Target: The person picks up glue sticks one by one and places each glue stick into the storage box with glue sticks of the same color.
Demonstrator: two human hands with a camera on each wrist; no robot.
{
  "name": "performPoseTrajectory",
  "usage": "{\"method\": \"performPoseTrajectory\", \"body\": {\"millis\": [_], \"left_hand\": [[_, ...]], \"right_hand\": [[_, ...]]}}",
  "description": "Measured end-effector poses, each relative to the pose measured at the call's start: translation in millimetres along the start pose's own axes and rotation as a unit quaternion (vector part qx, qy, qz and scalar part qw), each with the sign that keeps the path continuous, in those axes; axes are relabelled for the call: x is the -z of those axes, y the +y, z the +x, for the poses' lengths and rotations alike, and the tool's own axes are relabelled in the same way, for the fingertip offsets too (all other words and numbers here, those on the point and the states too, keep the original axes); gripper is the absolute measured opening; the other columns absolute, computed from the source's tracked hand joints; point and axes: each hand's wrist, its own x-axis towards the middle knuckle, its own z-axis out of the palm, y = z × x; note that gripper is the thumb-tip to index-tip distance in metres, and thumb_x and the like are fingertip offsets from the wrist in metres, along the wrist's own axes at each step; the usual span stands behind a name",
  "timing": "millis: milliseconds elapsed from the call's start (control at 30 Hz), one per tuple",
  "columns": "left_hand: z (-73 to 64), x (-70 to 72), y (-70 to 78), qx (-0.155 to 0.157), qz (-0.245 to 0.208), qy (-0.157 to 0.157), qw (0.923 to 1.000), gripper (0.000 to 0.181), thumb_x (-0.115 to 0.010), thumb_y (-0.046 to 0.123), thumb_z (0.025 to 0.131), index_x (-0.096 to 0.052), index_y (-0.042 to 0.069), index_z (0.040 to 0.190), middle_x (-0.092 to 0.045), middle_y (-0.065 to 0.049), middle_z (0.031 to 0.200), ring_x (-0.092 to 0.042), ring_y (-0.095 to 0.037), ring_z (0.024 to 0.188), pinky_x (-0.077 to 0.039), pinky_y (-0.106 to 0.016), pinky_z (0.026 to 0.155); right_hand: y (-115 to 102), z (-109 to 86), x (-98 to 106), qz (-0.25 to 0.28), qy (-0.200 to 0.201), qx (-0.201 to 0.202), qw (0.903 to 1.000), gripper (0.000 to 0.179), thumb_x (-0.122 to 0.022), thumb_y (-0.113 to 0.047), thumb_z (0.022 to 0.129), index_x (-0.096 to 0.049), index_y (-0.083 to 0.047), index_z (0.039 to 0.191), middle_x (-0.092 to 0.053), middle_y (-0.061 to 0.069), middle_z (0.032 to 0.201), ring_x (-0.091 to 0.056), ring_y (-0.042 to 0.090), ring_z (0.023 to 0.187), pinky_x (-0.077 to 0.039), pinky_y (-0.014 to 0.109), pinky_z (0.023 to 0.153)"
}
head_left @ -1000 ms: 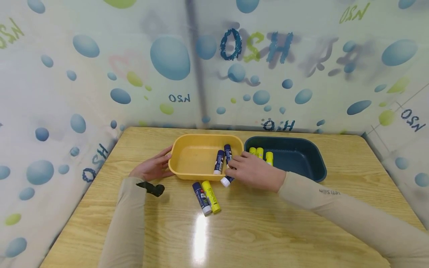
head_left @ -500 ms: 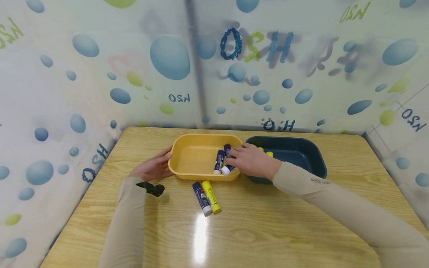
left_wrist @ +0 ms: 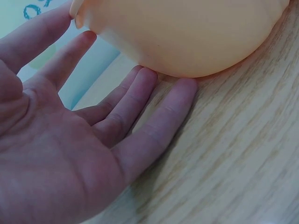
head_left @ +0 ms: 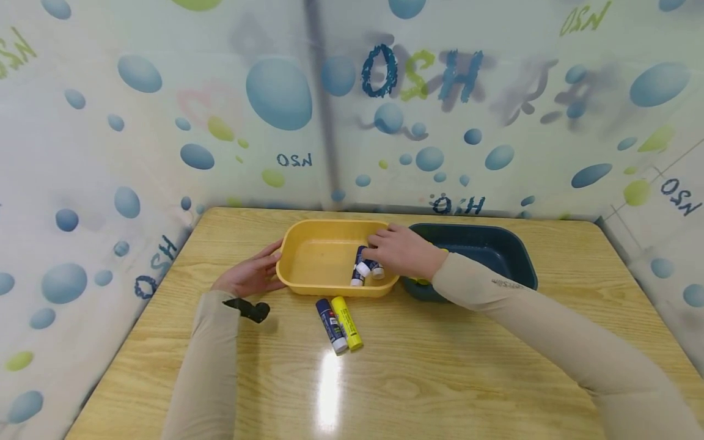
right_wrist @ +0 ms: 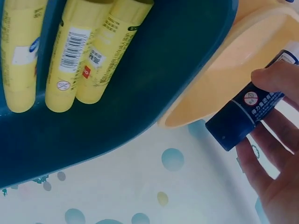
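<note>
Wooden table [head_left: 440, 379]: navy glue stick [right_wrist: 247, 105], its dark end hidden from the head view, pinched between thumb and fingers of the right hand [head_left: 404, 250], over the yellow tray [head_left: 316, 260] toward three o'clock. Left hand [head_left: 250, 273], fingers spread, touches its nine-o'clock end.

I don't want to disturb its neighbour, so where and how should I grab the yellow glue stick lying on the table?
Probably grip the yellow glue stick mid-barrel, from above and slightly right, pinching across its width. It's a slim cylinder on its side with an exposed right flank; the navy glue stick lies close along its left, so ease your left-side fingertip in carefully.
</note>
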Motion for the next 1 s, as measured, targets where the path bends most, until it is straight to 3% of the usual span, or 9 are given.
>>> {"method": "performPoseTrajectory", "body": {"millis": [233,467,733,1000], "left_hand": [[-0.7,-0.2,0.0,0.0,0.0,-0.002,1.0,0.056,-0.036,0.023,0.107,-0.011,0.032,0.156,-0.015,-0.007,0.158,-0.033,-0.021,0.132,-0.039,-0.046,0.103],[-0.8,0.7,0.9,0.0,0.007,-0.005,1.0,0.056,-0.035,0.023,0.107,-0.01,0.031,0.156,-0.013,-0.007,0.159,-0.029,-0.022,0.134,-0.039,-0.046,0.103],[0.0,1.1,1.6,-0.002,0.002,-0.011,0.9999,0.057,-0.037,0.023,0.107,-0.01,0.031,0.156,-0.011,-0.006,0.159,-0.024,-0.024,0.138,-0.037,-0.048,0.104],[0.3,2.4,-0.1,-0.002,0.0,-0.009,1.0,0.056,-0.037,0.023,0.107,-0.012,0.032,0.156,-0.014,-0.006,0.158,-0.029,-0.022,0.135,-0.039,-0.046,0.102]], "right_hand": [[0,12.8,-3,0.014,-0.011,0.012,0.9998,0.031,-0.068,-0.019,0.092,-0.063,-0.018,0.123,-0.061,0.005,0.119,-0.055,0.022,0.108,-0.044,0.039,0.097],[0,28.4,-7,0.015,-0.019,0.039,0.9989,0.027,-0.068,-0.01,0.091,-0.065,-0.017,0.118,-0.061,0.004,0.112,-0.054,0.022,0.099,-0.045,0.036,0.091],[-8,50.6,-1,-0.007,-0.094,0.063,0.9936,0.045,-0.079,-0.011,0.081,-0.062,-0.018,0.122,-0.06,0.003,0.117,-0.052,0.021,0.104,-0.043,0.035,0.094],[-16,67.7,-8,-0.015,-0.119,0.079,0.9896,0.042,-0.078,-0.004,0.08,-0.064,-0.018,0.118,-0.061,0.001,0.113,-0.054,0.018,0.105,-0.044,0.031,0.094]]}}
